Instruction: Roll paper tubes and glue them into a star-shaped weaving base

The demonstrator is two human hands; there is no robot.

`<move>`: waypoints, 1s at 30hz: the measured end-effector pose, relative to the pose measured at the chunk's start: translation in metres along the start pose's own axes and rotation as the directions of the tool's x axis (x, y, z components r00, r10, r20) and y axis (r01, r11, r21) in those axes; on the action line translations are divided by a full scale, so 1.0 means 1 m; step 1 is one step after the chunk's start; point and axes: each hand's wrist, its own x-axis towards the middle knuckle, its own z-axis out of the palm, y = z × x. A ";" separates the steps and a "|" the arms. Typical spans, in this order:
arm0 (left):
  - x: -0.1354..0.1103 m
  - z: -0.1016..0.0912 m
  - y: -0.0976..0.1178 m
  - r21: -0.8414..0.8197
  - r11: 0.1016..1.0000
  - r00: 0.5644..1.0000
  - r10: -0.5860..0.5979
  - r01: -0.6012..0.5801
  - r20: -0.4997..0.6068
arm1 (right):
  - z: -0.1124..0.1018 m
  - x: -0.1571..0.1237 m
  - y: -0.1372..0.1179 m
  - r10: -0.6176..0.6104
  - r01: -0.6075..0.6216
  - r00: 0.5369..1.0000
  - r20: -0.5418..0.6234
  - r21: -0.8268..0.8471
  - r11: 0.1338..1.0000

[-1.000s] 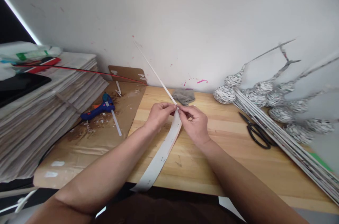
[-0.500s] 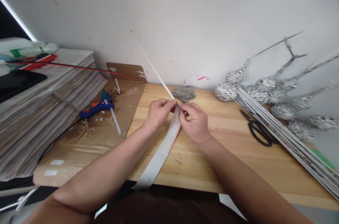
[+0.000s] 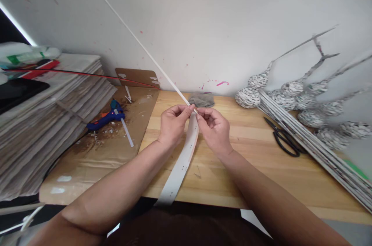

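Both hands are in close together over the table (image 3: 215, 190), fingertips nearly meeting. Left hand (image 3: 173, 125) has thumb and finger pinched on the low end of a thin white stick (image 3: 149, 58), and the right hand (image 3: 214, 129) is pinching the top end of a white strip (image 3: 180, 166) right next to it. Fingertips cover most of the spot where stick and strip meet, so can't tell how they join.

From the grip the stick runs up and off to the left, far end in front of the wall (image 3: 261, 13). The strip goes the other way, curving down toward the person's body and hanging past the table's near edge. It's got little dark marks on it and a pinkish edge on the right.

Just beyond the grip there's a crumpled grey rag (image 3: 202, 100). Left of the grip, well apart, a blue glue gun (image 3: 104, 120) sits on some messy cardboard (image 3: 107, 162), with a tall stack of paper (image 3: 55, 122) further out. Over to the right: black scissors (image 3: 286, 143), then a bundle of paper tubes (image 3: 315, 151) lying slantwise, and behind those a bunch of woven balls (image 3: 247, 98) with long stems.
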 end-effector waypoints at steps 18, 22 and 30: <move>-0.003 -0.002 -0.005 0.003 0.990 0.983 0.143 -0.144 0.118 | 0.011 -0.005 0.006 0.139 -0.140 0.990 0.027 0.315 0.939; -0.002 -0.001 -0.008 -0.042 0.992 0.986 0.123 -0.119 0.114 | 0.012 -0.008 0.006 0.236 -0.247 0.969 0.077 0.397 0.884; 0.003 -0.002 -0.014 -0.028 0.995 0.992 0.098 -0.096 0.073 | 0.011 -0.010 0.004 0.343 -0.371 0.927 0.151 0.504 0.780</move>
